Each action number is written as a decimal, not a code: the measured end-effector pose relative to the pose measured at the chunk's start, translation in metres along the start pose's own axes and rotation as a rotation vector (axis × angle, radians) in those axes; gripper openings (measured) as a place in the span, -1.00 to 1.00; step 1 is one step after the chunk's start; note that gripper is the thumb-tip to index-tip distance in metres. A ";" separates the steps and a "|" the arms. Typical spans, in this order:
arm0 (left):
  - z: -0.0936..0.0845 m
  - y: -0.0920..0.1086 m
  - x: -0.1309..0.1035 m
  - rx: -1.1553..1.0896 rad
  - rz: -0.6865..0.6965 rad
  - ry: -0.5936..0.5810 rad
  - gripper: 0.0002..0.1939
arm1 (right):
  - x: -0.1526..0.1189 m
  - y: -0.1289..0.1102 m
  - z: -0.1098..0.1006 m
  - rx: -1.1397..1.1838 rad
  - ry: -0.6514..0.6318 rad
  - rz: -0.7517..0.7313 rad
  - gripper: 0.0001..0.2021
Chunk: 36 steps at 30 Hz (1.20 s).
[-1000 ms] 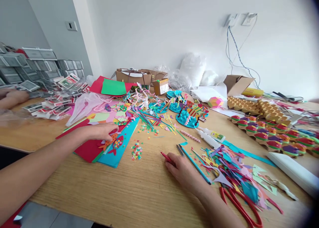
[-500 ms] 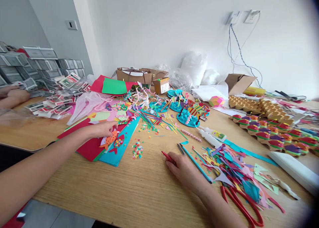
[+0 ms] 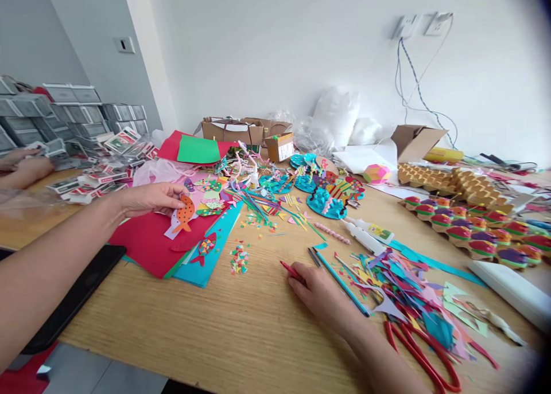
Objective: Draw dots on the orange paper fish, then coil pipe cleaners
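Observation:
My left hand point(image 3: 157, 199) pinches an orange paper fish point(image 3: 185, 211) with dark dots, raised over the red paper sheets point(image 3: 150, 245). A pale lilac piece of paper shows behind the fish. On the blue sheet point(image 3: 196, 272) lies a red paper fish point(image 3: 207, 246) covered in coloured bits. My right hand point(image 3: 312, 291) rests on the table, closed around a red pen point(image 3: 289, 268) whose tip points left. Beside it lie a blue pen point(image 3: 344, 285) and a heap of paper scraps point(image 3: 413, 291). Red-handled scissors point(image 3: 424, 354) lie near my right forearm.
Small paper confetti point(image 3: 239, 260) lies between my hands. Glue bottles point(image 3: 364, 236) and painted egg cartons point(image 3: 477, 227) are at the right, cardboard boxes point(image 3: 232, 131) at the back. Another person's hands point(image 3: 28, 167) are at the far left beside stacked packs. A black device point(image 3: 77, 302) sits at the table edge.
My left hand has lifted the orange fish off the papers and drawn it up and left. The red sheet underneath is more exposed. My right hand stays in place with the red pen.

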<state>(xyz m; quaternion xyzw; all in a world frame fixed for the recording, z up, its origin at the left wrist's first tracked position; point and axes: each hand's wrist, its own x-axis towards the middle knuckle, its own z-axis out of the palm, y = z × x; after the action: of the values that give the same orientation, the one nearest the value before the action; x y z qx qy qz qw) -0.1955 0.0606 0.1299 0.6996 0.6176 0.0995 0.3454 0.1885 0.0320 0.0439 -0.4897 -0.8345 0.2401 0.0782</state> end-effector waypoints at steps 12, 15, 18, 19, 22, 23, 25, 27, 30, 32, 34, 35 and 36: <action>0.055 0.001 0.019 0.426 -0.050 -0.106 -0.79 | 0.000 -0.001 0.000 -0.016 -0.008 0.005 -0.84; 0.059 0.003 0.015 0.491 -0.096 -0.082 -0.79 | 0.000 -0.002 -0.001 -0.019 -0.010 -0.001 -0.84; 0.061 0.002 0.014 0.513 -0.131 -0.065 -0.79 | 0.000 -0.003 -0.002 -0.022 -0.013 0.004 -0.84; 0.062 0.000 0.014 0.513 -0.137 -0.060 -0.80 | 0.000 -0.002 -0.002 -0.019 -0.014 0.004 -0.84; 0.064 -0.004 0.014 0.488 -0.131 -0.053 -0.85 | 0.000 -0.002 -0.001 -0.012 -0.010 -0.002 -0.84; 0.065 -0.005 0.014 0.470 -0.126 -0.054 -0.87 | 0.000 -0.001 0.000 -0.012 -0.008 -0.006 -0.84; 0.066 -0.007 0.013 0.421 -0.116 -0.052 -0.89 | 0.001 -0.001 0.000 -0.017 -0.005 -0.006 -0.84; 0.066 -0.007 0.011 0.361 -0.106 -0.048 -0.89 | 0.001 0.000 0.000 -0.023 -0.007 0.000 -0.84; 0.062 -0.006 0.007 0.251 -0.082 -0.040 -0.85 | 0.001 0.000 0.000 -0.026 -0.008 0.001 -0.84; 0.055 -0.003 0.006 0.168 -0.065 -0.028 -0.77 | 0.001 0.000 0.000 -0.025 -0.004 -0.006 -0.84; 0.046 0.000 0.005 0.086 -0.048 -0.003 -0.65 | 0.001 0.000 0.000 -0.027 -0.006 -0.005 -0.84; 0.041 0.003 0.005 0.050 -0.041 0.017 -0.59 | 0.001 0.000 0.000 -0.029 -0.006 -0.004 -0.84; 0.038 0.005 0.005 0.019 -0.034 0.039 -0.56 | 0.001 0.000 0.001 -0.029 -0.006 -0.004 -0.84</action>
<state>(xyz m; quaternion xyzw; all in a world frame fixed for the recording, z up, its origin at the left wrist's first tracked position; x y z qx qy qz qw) -0.1687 0.0515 0.1036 0.6903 0.6368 0.1011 0.3282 0.1873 0.0328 0.0434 -0.4885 -0.8391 0.2292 0.0691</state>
